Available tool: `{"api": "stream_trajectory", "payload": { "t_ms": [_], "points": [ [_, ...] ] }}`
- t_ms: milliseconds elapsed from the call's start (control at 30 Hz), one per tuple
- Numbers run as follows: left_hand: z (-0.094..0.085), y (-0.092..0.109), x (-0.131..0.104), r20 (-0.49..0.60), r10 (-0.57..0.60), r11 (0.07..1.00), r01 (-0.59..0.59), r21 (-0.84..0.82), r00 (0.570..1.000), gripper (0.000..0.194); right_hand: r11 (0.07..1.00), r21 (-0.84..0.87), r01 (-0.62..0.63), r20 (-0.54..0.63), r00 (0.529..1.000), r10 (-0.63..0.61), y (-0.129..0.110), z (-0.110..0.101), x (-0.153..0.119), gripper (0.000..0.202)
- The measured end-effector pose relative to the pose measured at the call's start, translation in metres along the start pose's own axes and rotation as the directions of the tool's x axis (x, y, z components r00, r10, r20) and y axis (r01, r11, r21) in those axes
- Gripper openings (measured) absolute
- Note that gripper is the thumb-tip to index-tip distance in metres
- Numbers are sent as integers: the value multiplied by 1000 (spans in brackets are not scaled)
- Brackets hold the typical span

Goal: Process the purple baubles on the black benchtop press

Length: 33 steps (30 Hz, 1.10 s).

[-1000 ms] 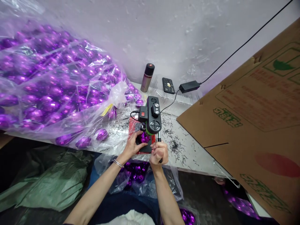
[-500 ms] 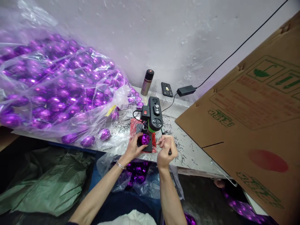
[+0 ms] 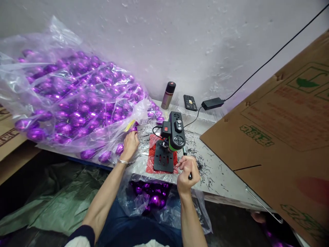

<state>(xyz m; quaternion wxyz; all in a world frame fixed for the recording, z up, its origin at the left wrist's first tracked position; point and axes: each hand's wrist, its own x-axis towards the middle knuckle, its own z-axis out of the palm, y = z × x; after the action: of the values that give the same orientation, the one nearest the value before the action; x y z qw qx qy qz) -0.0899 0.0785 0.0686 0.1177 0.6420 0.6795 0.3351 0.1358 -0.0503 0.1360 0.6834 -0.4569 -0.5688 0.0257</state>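
Note:
My right hand [image 3: 188, 173] is wrapped round the black-ended lever [image 3: 184, 150] of a small black press [image 3: 177, 130]. The press has a flat slotted base plate [image 3: 163, 165] with no ball on it, lying over a red sheet [image 3: 151, 154]. My left hand [image 3: 130, 145] is left of the press, its fingertips at a purple ball [image 3: 134, 127] beside the mouth of a big clear bag [image 3: 140, 110] full of shiny purple balls [image 3: 77, 118]. Its fingers are bent and partly hidden, so its grip is unclear. Some purple balls [image 3: 105, 156] lie near the table's front edge.
Behind the press stand a spray can [image 3: 168, 95], a phone [image 3: 190, 102] and a black power adapter [image 3: 212, 103] with a cable. A large cardboard box [image 3: 277, 137] leans in from the right. Below the table edge hangs an open bag [image 3: 154, 199] of purple balls. Dark bits litter the table.
My left hand has left the press and moved left to the bag's mouth. The purple ball that was on the base plate is gone from it. My right hand stays on the lever.

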Motion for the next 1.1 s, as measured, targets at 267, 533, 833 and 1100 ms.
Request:
{"api": "stream_trajectory", "payload": {
  "t_ms": [267,533,833,1100],
  "points": [
    [-4,-4,36,-51,-166,974,172,148,985,61,1000,16,-11,-21,1000,11,3,0,-6,40],
    [10,-21,68,-53,-107,988,100,-115,993,50,1000,2,15,0,1000,-15,3,0,-7,41],
    [7,-20,42,170,3,951,50,-305,985,49,1000,30,5,-26,1000,-4,5,4,-10,42],
    [13,1,36,259,-229,713,343,-612,938,59,1000,18,5,-12,1000,-5,7,2,-11,41]
  ]
}}
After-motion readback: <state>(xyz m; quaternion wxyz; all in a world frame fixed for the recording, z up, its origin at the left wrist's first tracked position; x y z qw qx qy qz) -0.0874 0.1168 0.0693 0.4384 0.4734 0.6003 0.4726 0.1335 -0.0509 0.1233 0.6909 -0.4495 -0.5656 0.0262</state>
